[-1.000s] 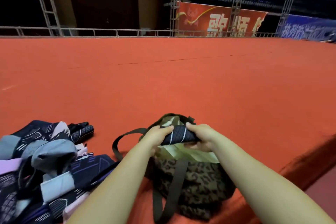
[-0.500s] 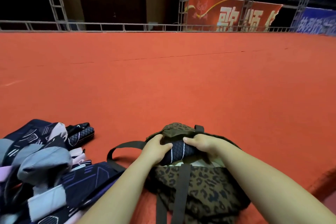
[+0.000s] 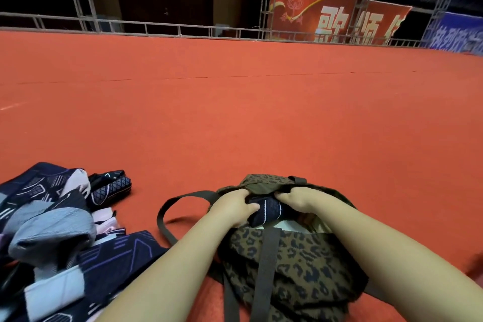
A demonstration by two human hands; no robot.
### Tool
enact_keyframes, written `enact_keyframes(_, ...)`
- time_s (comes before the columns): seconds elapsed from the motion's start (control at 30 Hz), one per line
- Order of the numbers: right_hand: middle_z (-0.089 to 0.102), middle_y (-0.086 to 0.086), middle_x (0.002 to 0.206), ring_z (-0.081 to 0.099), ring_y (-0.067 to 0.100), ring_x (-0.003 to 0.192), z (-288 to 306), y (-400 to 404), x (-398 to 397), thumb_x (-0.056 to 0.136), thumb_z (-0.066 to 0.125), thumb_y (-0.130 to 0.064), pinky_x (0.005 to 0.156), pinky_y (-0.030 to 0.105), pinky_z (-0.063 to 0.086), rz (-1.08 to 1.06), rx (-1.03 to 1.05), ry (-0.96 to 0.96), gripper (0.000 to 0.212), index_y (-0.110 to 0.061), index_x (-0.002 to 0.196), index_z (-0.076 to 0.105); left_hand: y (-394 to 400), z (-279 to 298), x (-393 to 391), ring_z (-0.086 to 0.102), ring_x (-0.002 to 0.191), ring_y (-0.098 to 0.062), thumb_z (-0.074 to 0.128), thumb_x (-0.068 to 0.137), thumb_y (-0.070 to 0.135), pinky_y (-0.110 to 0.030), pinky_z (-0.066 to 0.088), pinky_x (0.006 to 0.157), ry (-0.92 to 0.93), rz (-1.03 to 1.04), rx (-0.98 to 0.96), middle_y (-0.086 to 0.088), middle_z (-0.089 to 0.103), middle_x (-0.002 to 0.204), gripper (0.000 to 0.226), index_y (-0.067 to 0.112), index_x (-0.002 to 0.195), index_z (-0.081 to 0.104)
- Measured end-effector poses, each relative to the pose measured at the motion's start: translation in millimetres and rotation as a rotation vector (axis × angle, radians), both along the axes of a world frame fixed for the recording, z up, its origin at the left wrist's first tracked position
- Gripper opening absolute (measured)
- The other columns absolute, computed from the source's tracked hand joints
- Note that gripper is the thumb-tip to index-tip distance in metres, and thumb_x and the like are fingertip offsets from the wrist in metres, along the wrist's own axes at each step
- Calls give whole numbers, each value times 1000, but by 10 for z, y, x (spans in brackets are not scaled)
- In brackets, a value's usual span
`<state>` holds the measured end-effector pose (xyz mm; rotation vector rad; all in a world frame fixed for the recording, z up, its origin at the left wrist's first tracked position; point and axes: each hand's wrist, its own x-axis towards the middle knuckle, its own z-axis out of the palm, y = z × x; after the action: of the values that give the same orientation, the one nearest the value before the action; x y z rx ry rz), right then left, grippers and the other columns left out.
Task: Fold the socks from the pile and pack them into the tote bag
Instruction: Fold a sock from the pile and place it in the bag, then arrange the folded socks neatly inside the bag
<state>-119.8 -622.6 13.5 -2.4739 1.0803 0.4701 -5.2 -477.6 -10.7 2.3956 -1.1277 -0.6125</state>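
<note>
Both hands' grip, left hand [image 3: 234,208] and right hand [image 3: 300,198], pinched folded sock [image 3: 266,210] over tote bag [image 3: 300,256] mouth; soft, light bundle, best held at ends. Pile [image 3: 52,230] at nine o'clock.

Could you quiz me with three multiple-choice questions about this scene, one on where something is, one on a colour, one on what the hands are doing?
1. Where does the pile of dark blue, grey and pink patterned socks lie?
A. left of the bag
B. inside the bag
C. right of the bag

2. What colour is the carpeted floor?
A. green
B. orange-red
C. white

3. What are the left hand and right hand doing?
A. resting flat on the floor
B. pulling a bag strap
C. gripping a folded dark navy sock at the mouth of the brown leopard-print fabric tote bag

Answers: 1 A, the pile sits on the floor to the bag's left. 2 B, the carpet is orange-red throughout. 3 C, both hands curl round the sock's ends.
</note>
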Motion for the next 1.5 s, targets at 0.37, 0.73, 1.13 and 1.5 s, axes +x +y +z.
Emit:
enact_keyframes(0.37, 15, -3, 159, 7, 16, 147, -153, 181, -427, 104, 28, -34, 117, 30, 6, 391, 138, -30, 49, -20, 150, 25, -211, -198, -100, 51, 68, -20, 50, 93, 43, -30, 31, 53, 33, 14, -16, -1, 49, 69, 34, 13, 77, 49)
enact_keyframes(0.73, 1, -5, 161, -3, 23, 148, -338, 86, -11, 98, 18, -50, 117, 45, -1, 261, 116, -33, 53, -42, 150, 10, -280, 199, 149, 47, 125, -28, 24, 99, 43, -39, 37, 102, -67, -68, 80, -10, 49, 140, 50, 14, 132, 46)
enact_keyframes(1.13, 61, 18, 113, 57, 23, 89, 35, 249, -218, 92, 44, -44, 89, 45, 46, 95, 237, -439, 45, -6, 110, 60, 522, 462, -34, 60, 85, -16, 47, 89, 39, -34, 46, 78, 176, -138, -191, 4, 64, 90, 19, 31, 79, 60)
enact_keyframes(1.5, 66, -13, 105, 59, 4, 100, 351, 1834, -179, 92, 54, -32, 93, 25, 44, 434, 176, -594, 19, -23, 105, 66, 2354, 219, -162, 63, 97, -6, 53, 82, 39, -33, 47, 95, 190, 69, -390, 14, 69, 93, 12, 38, 88, 64)
